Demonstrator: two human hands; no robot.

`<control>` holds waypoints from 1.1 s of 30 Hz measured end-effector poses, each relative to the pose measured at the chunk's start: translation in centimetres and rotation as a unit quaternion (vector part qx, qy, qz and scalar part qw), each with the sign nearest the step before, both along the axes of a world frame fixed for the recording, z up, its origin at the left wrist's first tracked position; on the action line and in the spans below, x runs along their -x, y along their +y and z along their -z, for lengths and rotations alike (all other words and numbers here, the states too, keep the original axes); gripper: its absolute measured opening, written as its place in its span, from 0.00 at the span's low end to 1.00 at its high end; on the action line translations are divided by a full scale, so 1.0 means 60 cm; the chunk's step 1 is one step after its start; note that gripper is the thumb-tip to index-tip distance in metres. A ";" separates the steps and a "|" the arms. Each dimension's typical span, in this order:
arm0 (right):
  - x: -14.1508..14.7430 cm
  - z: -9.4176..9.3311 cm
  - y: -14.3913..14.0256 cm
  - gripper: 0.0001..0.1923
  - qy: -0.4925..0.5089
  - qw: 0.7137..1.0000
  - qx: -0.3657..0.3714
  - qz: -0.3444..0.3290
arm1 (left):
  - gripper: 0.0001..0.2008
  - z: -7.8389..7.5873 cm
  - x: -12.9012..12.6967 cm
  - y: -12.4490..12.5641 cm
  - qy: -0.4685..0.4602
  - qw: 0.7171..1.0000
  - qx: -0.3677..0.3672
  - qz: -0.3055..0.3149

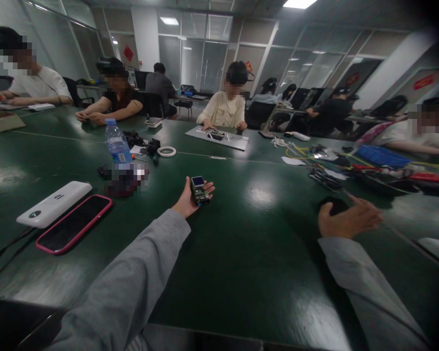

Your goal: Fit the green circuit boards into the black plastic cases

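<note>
My left hand (189, 199) lies palm up on the dark green table (241, 234), reaching forward. It holds a small green circuit board with a little blue screen (199, 190) in its fingers. My right hand (347, 219) rests to the right on the table, fingers curled over a dark rounded object (332, 204) that is mostly hidden under it. Both my arms wear grey sleeves.
At the left lie a pink-edged phone (74, 224) and a white power bank (54, 204). A water bottle (117, 144), a tape roll (166, 151) and dark parts sit further back. Cables and tools (336, 168) crowd the right. Several people sit across the table.
</note>
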State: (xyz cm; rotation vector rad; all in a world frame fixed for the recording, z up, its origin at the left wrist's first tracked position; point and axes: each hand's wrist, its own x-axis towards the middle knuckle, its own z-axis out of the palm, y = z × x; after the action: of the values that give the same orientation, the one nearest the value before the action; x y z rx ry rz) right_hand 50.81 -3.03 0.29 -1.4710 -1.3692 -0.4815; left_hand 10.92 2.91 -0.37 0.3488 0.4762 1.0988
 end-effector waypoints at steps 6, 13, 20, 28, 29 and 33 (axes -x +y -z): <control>0.265 0.003 -0.004 0.23 -0.125 0.985 0.045 -0.113 | 0.29 -0.001 -0.001 -0.001 0.012 1.000 0.014 -0.008; 0.485 0.001 -0.008 0.21 -0.163 0.903 0.150 -0.368 | 0.36 0.002 0.005 -0.008 0.025 0.999 0.012 0.044; 0.456 0.032 0.049 0.26 -0.019 0.929 0.153 -0.337 | 0.29 -0.025 0.010 -0.025 -0.024 0.999 -0.020 0.016; 0.433 0.056 0.082 0.31 0.146 0.945 0.104 -0.273 | 0.27 -0.043 -0.002 -0.047 -0.032 0.992 -0.084 0.087; 0.425 0.057 0.087 0.30 0.170 0.944 0.111 -0.260 | 0.27 -0.041 -0.003 -0.047 -0.023 0.992 -0.085 0.094; 0.368 0.057 0.102 0.28 0.259 0.911 0.160 -0.278 | 0.28 -0.029 -0.002 -0.040 0.021 0.988 -0.088 0.124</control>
State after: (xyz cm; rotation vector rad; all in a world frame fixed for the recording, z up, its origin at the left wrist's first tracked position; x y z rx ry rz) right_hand 28.75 3.10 -3.15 -1.2491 -1.3781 0.4910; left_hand 11.06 0.52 1.36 0.5723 0.3621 0.8950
